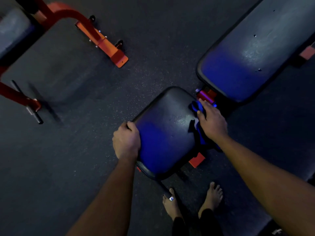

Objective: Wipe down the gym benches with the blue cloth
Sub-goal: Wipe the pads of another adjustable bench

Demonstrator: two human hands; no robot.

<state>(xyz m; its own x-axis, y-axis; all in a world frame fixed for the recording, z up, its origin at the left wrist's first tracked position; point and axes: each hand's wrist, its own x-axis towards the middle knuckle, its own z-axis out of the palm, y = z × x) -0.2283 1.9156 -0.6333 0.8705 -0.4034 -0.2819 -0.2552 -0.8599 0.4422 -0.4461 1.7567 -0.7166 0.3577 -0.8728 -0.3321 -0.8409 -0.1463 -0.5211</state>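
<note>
Right hand [212, 123], fingers flat, presses blue cloth [196, 107] onto seat pad [167, 133] beside the hinge gap; left hand [127, 140] grips pad's edge. We judge cloth could snag on red hinge [207, 95] or slip through.

One wide-angle camera on my head. Faces almost straight down, close above the bench seat [167, 133]; floor [85, 150] all round, my feet [211, 198] at the lower edge.
</note>
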